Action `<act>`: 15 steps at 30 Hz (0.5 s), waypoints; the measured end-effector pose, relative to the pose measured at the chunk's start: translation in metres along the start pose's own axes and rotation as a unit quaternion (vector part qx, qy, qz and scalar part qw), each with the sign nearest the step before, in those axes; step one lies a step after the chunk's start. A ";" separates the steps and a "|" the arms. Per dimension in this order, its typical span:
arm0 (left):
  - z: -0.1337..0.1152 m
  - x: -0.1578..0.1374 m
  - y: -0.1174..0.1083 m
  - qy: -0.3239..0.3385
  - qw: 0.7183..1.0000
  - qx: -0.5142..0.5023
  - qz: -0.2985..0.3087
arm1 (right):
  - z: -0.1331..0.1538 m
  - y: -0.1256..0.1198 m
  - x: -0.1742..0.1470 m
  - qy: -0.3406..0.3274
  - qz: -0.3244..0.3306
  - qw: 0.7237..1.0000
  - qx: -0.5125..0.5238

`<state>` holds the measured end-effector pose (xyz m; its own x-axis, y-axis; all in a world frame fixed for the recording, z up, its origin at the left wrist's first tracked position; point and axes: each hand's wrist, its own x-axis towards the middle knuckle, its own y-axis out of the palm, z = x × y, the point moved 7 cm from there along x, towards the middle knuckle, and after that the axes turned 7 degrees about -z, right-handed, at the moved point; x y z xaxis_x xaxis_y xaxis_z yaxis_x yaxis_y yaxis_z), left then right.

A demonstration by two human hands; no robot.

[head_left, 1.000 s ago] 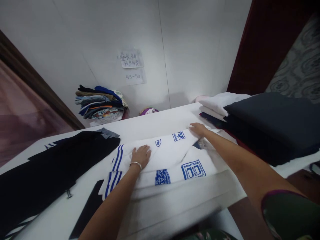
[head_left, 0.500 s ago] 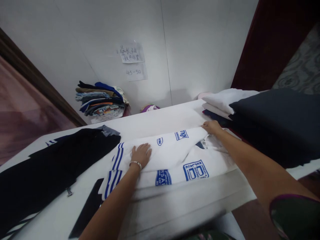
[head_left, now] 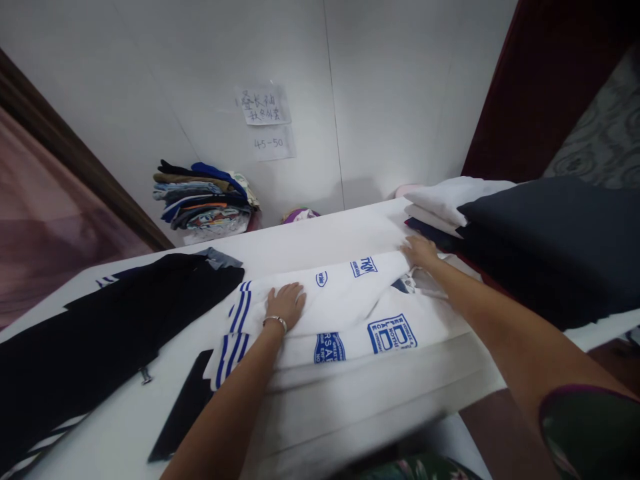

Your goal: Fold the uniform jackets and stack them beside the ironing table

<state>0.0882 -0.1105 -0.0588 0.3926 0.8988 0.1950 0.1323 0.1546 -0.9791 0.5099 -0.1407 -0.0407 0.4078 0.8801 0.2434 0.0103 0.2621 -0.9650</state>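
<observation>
Garment [head_left: 340, 303] on table [head_left: 300, 248]; clothes [head_left: 115, 327] left, cloth stack [head_left: 545, 247] right, wall [head_left: 410, 87] behind.

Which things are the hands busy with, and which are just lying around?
In use:
- white top with blue print
- left hand, spread on the top
- right hand, at its far end

Seemingly just lying around:
- black clothes on the left
- dark pile on the right
- clothes stack near the wall
</observation>
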 end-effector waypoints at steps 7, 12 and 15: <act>-0.002 0.000 -0.002 0.006 1.000 0.006 -0.001 | 0.089 -0.002 -0.020 -0.162 0.020 0.982 0.093; 0.000 0.001 0.000 0.006 1.000 0.001 0.008 | 0.041 0.027 -0.028 -0.061 0.076 0.995 0.031; 0.000 0.002 0.002 0.011 1.000 -0.001 0.011 | 0.015 0.036 -0.030 -0.034 0.071 0.997 0.020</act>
<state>0.0889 -0.1089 -0.0600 0.4157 0.8925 0.1751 0.1256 0.1344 -0.9829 0.4841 -0.1515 -0.0810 0.3403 0.9336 0.1124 -0.0803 0.1479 -0.9857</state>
